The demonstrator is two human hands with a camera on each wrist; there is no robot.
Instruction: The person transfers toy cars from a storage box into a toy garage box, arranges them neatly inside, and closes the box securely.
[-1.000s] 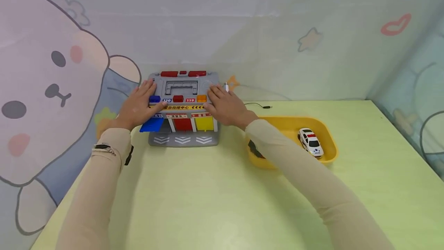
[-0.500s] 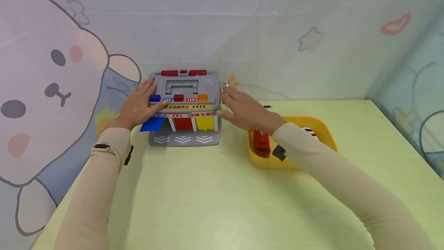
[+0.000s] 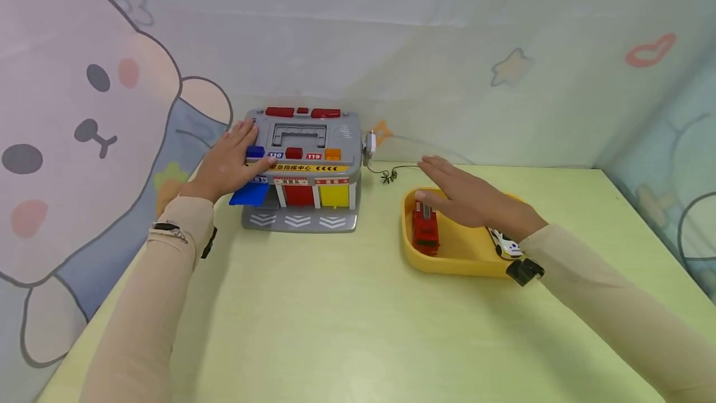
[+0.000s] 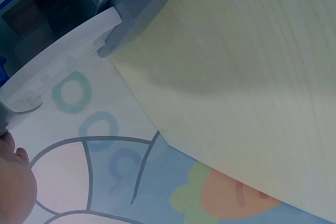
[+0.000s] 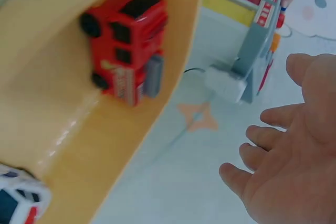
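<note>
My left hand (image 3: pixel 226 160) rests on the left end of a grey toy rescue station (image 3: pixel 344 135), fingers over the roof edge and thumb along the front. Below that hand the station's blue door (image 3: pixel 250 193) is swung up, beside a red door (image 3: pixel 299 195) and a yellow one. With fingers extended, my right hand (image 3: pixel 470 194) hovers over a yellow tray (image 3: pixel 447 265) and holds nothing. Inside the tray are a red toy fire truck (image 5: pixel 128 40) at the left and a white toy police car (image 3: pixel 505 245), partly hidden by the right hand.
A white piece (image 3: pixel 370 143) sticks out of the station's right side, with a thin black cord (image 3: pixel 388 176) on the table behind the tray. A printed cloth wall (image 3: pixel 425 73) rises at the back. Bare pale green tabletop (image 3: pixel 313 322) lies in front.
My right hand has left the station's right roof end and moved right, over the tray, uncovering the white side piece. The left hand stays on the station. The head view has shifted slightly.
</note>
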